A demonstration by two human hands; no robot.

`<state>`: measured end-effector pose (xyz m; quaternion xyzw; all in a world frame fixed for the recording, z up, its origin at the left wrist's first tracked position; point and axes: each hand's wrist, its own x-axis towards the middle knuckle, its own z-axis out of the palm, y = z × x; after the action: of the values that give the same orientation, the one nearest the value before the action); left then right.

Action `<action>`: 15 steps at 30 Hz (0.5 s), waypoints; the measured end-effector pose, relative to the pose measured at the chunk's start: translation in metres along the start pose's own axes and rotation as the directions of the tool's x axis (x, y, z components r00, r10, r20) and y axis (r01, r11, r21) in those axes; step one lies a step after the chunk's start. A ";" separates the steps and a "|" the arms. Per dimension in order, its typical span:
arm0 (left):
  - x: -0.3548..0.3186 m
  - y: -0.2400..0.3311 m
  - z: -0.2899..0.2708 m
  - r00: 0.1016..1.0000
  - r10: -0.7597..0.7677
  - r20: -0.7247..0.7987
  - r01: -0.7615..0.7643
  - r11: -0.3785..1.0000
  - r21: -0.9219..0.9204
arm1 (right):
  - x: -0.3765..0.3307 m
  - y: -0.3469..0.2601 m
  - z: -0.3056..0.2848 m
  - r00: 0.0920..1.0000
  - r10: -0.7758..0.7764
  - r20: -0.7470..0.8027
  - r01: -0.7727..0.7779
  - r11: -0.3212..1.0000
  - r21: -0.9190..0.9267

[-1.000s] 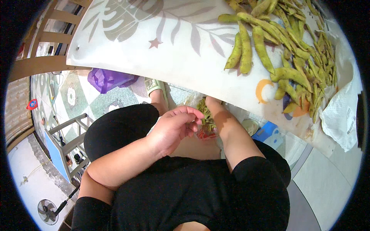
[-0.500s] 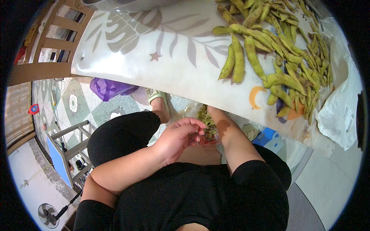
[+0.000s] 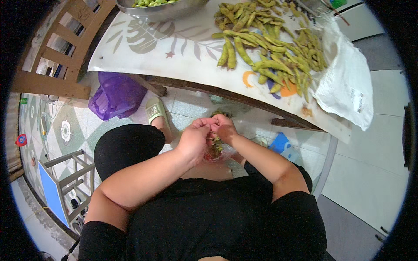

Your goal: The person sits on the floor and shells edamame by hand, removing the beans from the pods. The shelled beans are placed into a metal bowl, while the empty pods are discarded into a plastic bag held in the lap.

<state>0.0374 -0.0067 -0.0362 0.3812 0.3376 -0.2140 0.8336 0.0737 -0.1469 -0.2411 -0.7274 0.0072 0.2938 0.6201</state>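
Observation:
My left hand [image 3: 194, 140] and my right hand [image 3: 225, 128] meet in front of my lap, fingertips pinched together. What lies between the fingers is too small and covered to make out. Just below and behind them a clear plastic bag [image 3: 225, 153] with some red on it holds greenish-yellow scraps like pod shells [image 3: 215, 147]. On the table beyond, a spread of yellow-green bean pods [image 3: 272, 41] covers the right part. A metal bowl [image 3: 162, 12] at the far edge contains green beans [image 3: 152, 2].
The patterned white table [image 3: 174, 65] has its near edge just past my hands. A white sack [image 3: 344, 78] lies at its right end. Below are a purple plastic bag [image 3: 115, 95], a blue box-like item [image 3: 285, 148] and a blue-topped stool [image 3: 54, 191]. A wooden chair [image 3: 56, 52] stands left.
My right hand has come back from under the table edge to meet my left hand. The view has shifted, bringing the metal bowl of beans into sight.

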 end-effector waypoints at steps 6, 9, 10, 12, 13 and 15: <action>0.012 -0.022 -0.017 0.991 -0.074 0.111 0.099 0.965 -0.245 | -0.114 -0.180 0.005 0.858 -0.497 0.127 0.488 0.715 -0.501; 0.000 -0.021 -0.009 0.948 -0.106 0.301 0.168 0.968 -0.186 | -0.139 -0.202 0.002 0.769 -0.629 0.115 0.563 0.581 -0.587; -0.003 -0.022 -0.008 0.939 -0.127 0.320 0.194 0.963 -0.188 | -0.144 -0.211 0.001 0.714 -0.690 0.122 0.588 0.494 -0.641; -0.015 -0.025 -0.008 0.939 -0.134 0.316 0.184 0.974 -0.133 | -0.139 -0.254 -0.022 0.481 -0.876 0.048 0.621 0.301 -0.724; -0.024 -0.025 -0.013 0.950 -0.126 0.285 0.152 0.986 -0.070 | -0.138 -0.273 -0.022 0.428 -0.903 0.023 0.547 0.239 -0.802; -0.035 -0.023 -0.018 0.963 -0.086 0.257 0.090 0.996 -0.006 | -0.116 -0.299 -0.026 0.397 -0.918 0.009 0.457 0.190 -0.869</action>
<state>-0.0080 -0.0033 -0.0314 0.3274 0.2455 -0.2953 0.8633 0.1010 -0.1428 0.0798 -0.8701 -0.2962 -0.2787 0.2783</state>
